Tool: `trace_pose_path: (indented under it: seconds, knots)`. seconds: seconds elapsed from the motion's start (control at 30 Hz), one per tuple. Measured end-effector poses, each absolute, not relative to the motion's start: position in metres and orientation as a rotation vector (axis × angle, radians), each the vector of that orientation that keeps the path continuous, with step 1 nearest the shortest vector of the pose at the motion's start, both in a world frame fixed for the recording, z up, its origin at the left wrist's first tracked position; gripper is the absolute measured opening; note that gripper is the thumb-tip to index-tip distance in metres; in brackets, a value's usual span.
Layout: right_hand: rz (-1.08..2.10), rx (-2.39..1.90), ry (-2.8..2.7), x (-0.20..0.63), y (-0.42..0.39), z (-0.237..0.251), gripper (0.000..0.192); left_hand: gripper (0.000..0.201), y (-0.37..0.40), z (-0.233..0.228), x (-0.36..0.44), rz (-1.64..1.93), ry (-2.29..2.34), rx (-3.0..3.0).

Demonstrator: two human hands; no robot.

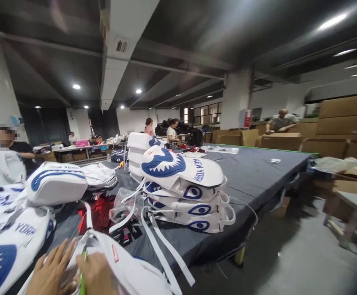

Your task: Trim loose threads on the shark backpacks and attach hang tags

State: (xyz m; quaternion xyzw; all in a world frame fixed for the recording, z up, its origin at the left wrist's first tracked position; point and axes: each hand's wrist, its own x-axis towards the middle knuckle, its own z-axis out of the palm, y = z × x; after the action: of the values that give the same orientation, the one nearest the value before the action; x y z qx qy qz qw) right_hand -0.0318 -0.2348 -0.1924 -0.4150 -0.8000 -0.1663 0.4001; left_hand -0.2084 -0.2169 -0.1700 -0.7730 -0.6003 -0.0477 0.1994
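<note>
At the bottom edge my left hand [51, 272] lies flat, fingers spread, on a white bag [126, 266] with white straps. My right hand [96, 275] rests on the same bag beside it, curled around a thin green item [82, 278]; what that item is I cannot tell. A stack of white bags with blue eye and "NEW YORK" prints [184, 184] stands on the grey table [258, 172] just beyond. More such bags [55, 184] lie to the left.
Clear plastic wrap [121, 203] and red tags [96, 213] lie between the bags. Cardboard boxes [344, 119] line the right wall. Several people work at far tables and boxes; one sits at far left. Grey floor [289, 262] opens to the right.
</note>
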Motion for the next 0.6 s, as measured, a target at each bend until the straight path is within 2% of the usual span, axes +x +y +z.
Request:
trace_pose_path:
  seconds: [0.1, 0.2, 0.27, 0.33, 0.4, 0.6]
  knots:
    - [-0.197, -1.271, -2.165, -0.035, -0.228, -0.184, 0.066, 0.082, -0.227, -0.16, -0.2, -0.166, -1.677, -2.182]
    - [-0.153, -1.547, -2.311, -0.044, -0.226, -0.164, 0.086, 0.083, -0.229, -0.153, -0.197, -0.181, -1.655, -2.206]
    - [-0.191, -1.689, -2.377, -0.056, -0.225, -0.154, 0.079, 0.083, -0.23, -0.15, -0.197, -0.173, -1.659, -2.222]
    - [-0.204, -1.773, -2.427, -0.069, -0.224, -0.15, 0.062, 0.081, -0.232, -0.148, -0.198, -0.164, -1.683, -2.237]
    - [-0.207, -1.83, -2.456, -0.077, -0.224, -0.151, 0.057, 0.079, -0.234, -0.143, -0.2, -0.159, -1.718, -2.272]
    - [-0.148, -1.745, -2.582, -0.069, -0.22, -0.152, 0.088, 0.092, -0.229, -0.129, -0.213, -0.013, -1.867, -2.382]
